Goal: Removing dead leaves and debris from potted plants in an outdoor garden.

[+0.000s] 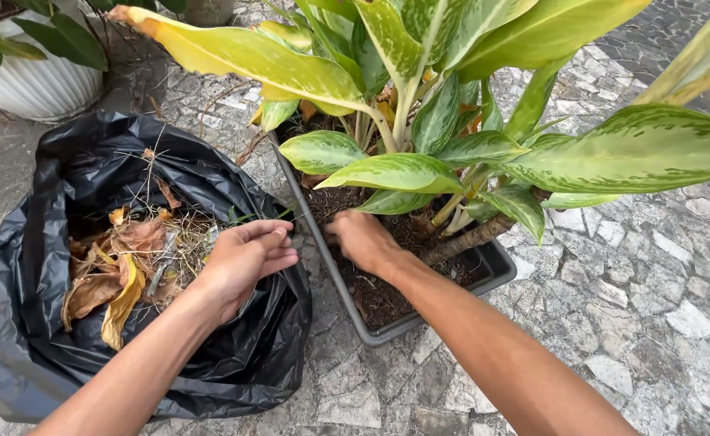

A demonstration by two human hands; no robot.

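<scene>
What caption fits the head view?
Left hand over a bag of dry leaves; right hand in the planter.

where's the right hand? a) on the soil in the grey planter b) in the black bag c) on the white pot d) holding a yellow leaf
a: the right hand rests on the soil inside the grey planter, while the left hand is over the black bag.

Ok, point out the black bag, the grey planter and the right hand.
black bag (234, 355), head view, on its plastic wall near the front.
grey planter (496, 266), head view, on its right rim corner.
right hand (361, 239), head view, on its back.
</scene>
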